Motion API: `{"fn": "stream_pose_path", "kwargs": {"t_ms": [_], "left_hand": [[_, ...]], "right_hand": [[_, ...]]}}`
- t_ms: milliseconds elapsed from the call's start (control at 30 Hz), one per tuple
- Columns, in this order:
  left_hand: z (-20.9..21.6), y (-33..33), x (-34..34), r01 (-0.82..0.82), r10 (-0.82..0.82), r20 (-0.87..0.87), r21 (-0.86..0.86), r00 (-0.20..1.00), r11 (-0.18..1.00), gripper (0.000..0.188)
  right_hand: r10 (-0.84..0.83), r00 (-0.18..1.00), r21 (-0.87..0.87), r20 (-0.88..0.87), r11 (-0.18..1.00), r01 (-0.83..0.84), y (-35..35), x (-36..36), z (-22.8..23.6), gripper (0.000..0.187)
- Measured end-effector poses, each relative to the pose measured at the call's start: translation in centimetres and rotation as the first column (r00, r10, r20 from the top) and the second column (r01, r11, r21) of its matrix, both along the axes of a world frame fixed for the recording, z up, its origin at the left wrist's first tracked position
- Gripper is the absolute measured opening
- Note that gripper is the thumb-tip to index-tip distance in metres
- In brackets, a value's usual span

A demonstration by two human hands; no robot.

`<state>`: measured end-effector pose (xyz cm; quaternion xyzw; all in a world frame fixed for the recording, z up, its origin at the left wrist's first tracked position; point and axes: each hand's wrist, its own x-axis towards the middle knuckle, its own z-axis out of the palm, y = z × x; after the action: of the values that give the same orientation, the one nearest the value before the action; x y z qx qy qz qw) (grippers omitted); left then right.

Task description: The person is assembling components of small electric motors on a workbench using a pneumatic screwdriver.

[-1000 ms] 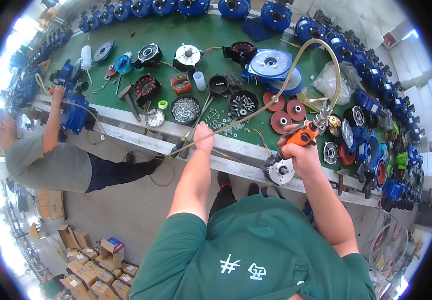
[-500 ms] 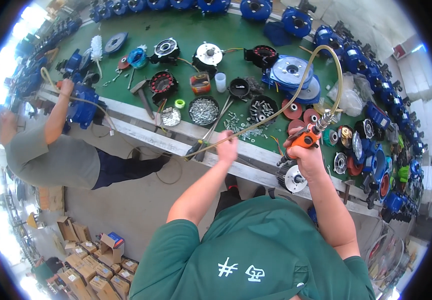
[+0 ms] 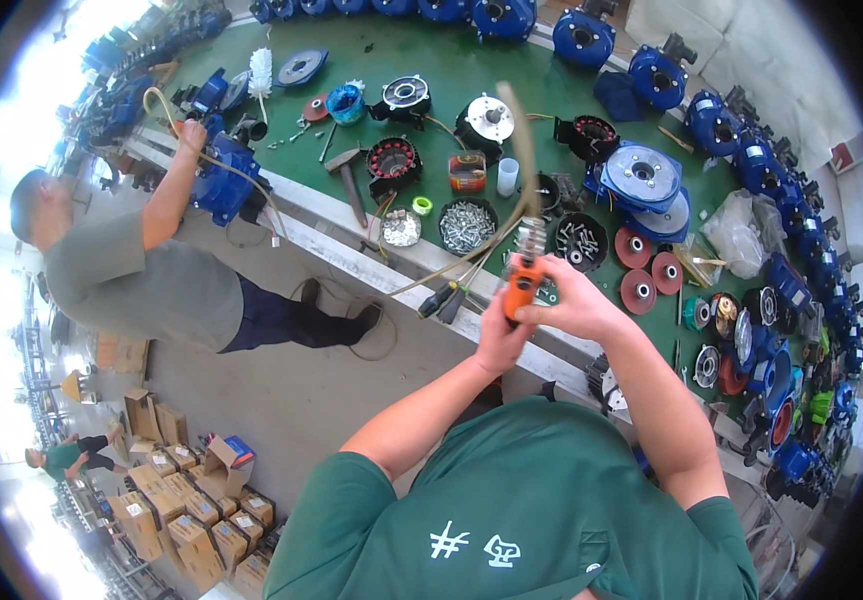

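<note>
An orange air screwdriver point(image 3: 522, 288) is held upright in front of me, just over the table's front edge. My right hand point(image 3: 577, 302) is closed on its body from the right. From the left, my left hand point(image 3: 498, 338) wraps its lower end, which the fingers hide. A yellowish hose point(image 3: 514, 120), blurred, rises from the metal fitting at its top. Partly hidden behind my right forearm is a motor point(image 3: 604, 378) at the table edge. Beyond the screwdriver stand a black bowl of bolts point(image 3: 582, 240) and a bowl of screws point(image 3: 468, 225).
A green table point(image 3: 282, 190) carries stators, a hammer point(image 3: 350, 188), red discs point(image 3: 638, 290) and blue motor housings point(image 3: 642, 175). Screwdrivers point(image 3: 442, 300) jut over the front edge. At the left a co-worker point(image 3: 152, 250) works at a blue pump. Cardboard boxes point(image 3: 192, 530) are stacked on the floor.
The air screwdriver has moved left in my right hand and turned more upright. My left hand has left the hose and come to the tool's lower end. The view has shifted.
</note>
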<state>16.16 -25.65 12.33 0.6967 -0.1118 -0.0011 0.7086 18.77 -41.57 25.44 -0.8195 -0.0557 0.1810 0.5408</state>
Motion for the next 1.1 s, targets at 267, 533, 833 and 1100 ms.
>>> {"fn": "stream_pose_path", "kwargs": {"t_ms": [267,533,833,1100], "left_hand": [[-6.9,3.2,7.3,-0.565,0.553,-0.243,0.024,0.797,0.824,0.035],[-10.7,0.4,14.0,-0.599,0.696,-0.289,0.361,0.657,0.715,0.054],[-9.8,-3.2,16.2,-0.392,0.793,-0.336,0.73,0.508,0.56,0.055],[-11.8,-1.9,15.8,-0.415,0.723,-0.242,0.684,0.647,0.6,0.052]], "right_hand": [[-0.214,0.976,-0.034,-0.031,0.977,0.213,-7.4,-4.5,-4.8,0.055],[-0.714,0.682,-0.092,-0.157,0.698,0.71,-14.8,-14.9,-9.7,0.043],[-0.9,0.43,-0.208,-0.069,0.434,0.876,-17.8,-25.4,-15.9,0.041],[-0.881,0.472,-0.445,-0.032,0.435,0.783,-18.7,-28.0,-20.0,0.084]]}}
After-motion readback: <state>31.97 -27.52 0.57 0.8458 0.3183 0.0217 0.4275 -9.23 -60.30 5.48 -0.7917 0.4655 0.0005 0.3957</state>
